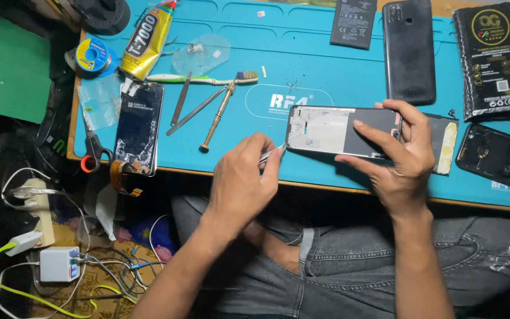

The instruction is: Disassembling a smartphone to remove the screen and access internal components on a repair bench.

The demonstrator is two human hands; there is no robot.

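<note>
Over the blue table mat (326, 65), our right hand (405, 156) grips the phone frame (340, 131) lying crosswise, while our left hand (243, 183) pinches tweezers (271, 153) at its left end.

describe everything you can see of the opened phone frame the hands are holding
The phone frame is a flat, dark-rimmed rectangle lying lengthwise, near the front edge of the blue mat. Its inner face is up: a pale, silvery, scuffed plate with small cut-outs on the left part, a dark panel on the right. The right hand grips its right end, fingers across the dark panel. The left hand brings a thin metal tool to its lower left corner.
</note>
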